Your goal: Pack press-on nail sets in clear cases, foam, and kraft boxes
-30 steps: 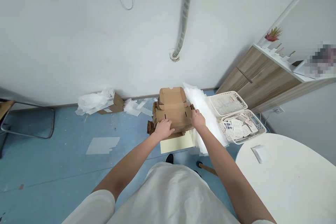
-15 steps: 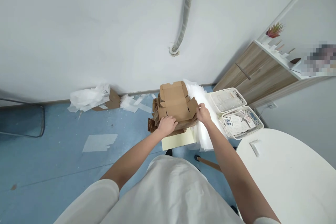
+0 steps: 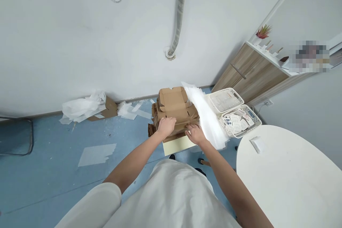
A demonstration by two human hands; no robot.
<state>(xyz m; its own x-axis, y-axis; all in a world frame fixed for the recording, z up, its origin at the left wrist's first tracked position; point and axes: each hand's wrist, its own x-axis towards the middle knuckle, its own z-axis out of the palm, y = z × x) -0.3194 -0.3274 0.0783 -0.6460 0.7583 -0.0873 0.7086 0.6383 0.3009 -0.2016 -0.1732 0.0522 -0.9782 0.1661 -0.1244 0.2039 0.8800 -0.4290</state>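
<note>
A flattened brown cardboard box (image 3: 175, 104) lies unfolded on top of a stack of similar flat boxes (image 3: 171, 136), its lid panel toward the wall. My left hand (image 3: 166, 127) is at the left part of its near edge, fingers curled over the cardboard. My right hand (image 3: 196, 134) grips the same near edge further right, thumb below and fingers on the card. The near side of this box looks slightly raised and bent. A pale yellow sheet (image 3: 177, 145) sticks out beneath the stack.
White foam sheets (image 3: 207, 117) lie right of the stack. Beyond them are two white baskets, one with packets (image 3: 240, 123), one with clear bags (image 3: 224, 100). A round white table (image 3: 283, 171) stands at right, a wooden cabinet (image 3: 256, 69) behind. Packing scraps (image 3: 85, 107) lie by the wall.
My right hand has moved left and nearer to me, from the right side flap to the near edge of the box. The near edge has lifted somewhat. The view has shifted right.
</note>
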